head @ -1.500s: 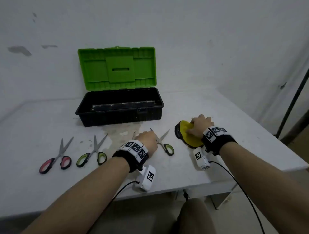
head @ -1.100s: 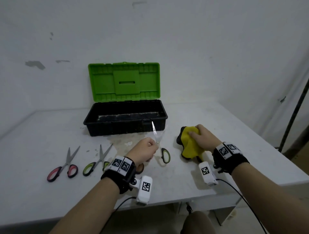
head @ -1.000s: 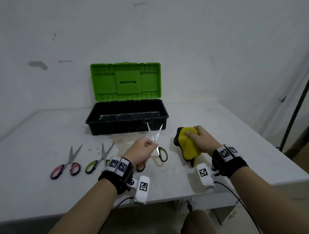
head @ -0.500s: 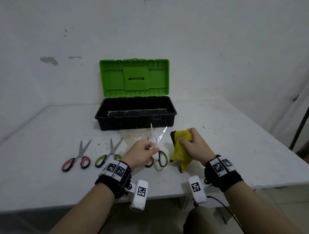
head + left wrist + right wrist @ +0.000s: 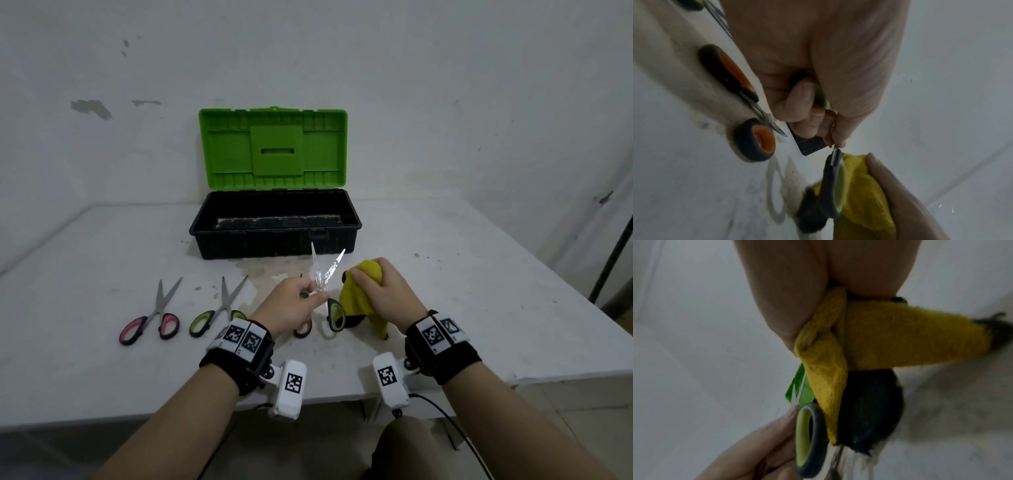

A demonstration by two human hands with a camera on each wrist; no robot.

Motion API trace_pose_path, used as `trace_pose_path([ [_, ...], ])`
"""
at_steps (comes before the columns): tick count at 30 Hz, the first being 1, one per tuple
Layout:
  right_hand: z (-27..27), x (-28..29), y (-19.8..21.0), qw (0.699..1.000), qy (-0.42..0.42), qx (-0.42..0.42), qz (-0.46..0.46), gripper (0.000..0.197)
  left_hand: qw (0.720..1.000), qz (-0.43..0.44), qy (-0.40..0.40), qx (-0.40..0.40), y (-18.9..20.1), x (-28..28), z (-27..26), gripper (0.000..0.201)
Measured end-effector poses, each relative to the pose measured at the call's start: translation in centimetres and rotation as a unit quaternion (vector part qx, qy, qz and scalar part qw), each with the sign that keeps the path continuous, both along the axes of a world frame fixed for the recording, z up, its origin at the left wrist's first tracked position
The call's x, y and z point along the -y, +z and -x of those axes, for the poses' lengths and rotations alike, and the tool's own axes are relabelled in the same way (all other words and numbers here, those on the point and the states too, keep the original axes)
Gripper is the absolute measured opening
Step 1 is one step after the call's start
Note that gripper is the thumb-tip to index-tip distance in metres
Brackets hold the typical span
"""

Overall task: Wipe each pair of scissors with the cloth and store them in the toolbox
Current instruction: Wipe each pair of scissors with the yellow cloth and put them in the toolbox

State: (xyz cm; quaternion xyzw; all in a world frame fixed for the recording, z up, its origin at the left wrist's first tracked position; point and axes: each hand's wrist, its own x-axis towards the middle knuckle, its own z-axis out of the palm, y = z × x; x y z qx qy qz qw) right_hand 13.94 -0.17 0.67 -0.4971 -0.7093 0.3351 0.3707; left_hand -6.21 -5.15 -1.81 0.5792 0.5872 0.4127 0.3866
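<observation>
Since a moment ago the cloth has lifted closer to the raised blades. From the left, red-handled scissors (image 5: 149,317) and green-handled scissors (image 5: 219,311) lie on the table (image 5: 479,291). The left hand (image 5: 291,306) pinches the held green scissors (image 5: 327,274), blades parted and pointing up. Orange-handled scissors (image 5: 740,91) lie beneath. The right hand (image 5: 378,296) clutches the yellow cloth (image 5: 356,298) just beside them. The toolbox (image 5: 274,236) stands open behind.
</observation>
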Motion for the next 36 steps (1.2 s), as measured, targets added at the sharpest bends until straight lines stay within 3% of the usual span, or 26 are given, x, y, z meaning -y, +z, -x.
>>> trace_pose_path([
  [7,0.3,1.2,-0.3,0.996,0.051,-0.032,0.070,0.018,0.999,-0.001,-0.009,-0.043,-0.4,0.2,0.6,0.025],
  [15,0.4,1.9,0.1,0.988,0.028,0.018,-0.154,0.026,0.993,-0.038,-0.015,-0.113,0.3,-0.3,-0.1,0.027],
  [20,0.4,1.3,0.7,0.990,0.024,0.048,-0.130,0.035,0.993,-0.046,-0.008,-0.106,1.2,-1.0,-1.0,0.033],
  [24,0.2,0.7,1.2,0.983,0.014,0.052,-0.174,0.028,0.994,-0.056,-0.001,-0.096,1.4,-1.9,-0.9,0.033],
  [28,0.2,0.5,1.1,0.987,-0.018,0.019,-0.156,0.031,0.995,-0.055,0.007,-0.083,1.2,-2.2,-0.7,0.029],
  [36,0.3,-0.4,1.0,0.976,-0.006,0.061,-0.207,0.019,0.995,-0.056,-0.002,-0.080,1.2,-2.5,-1.1,0.029],
])
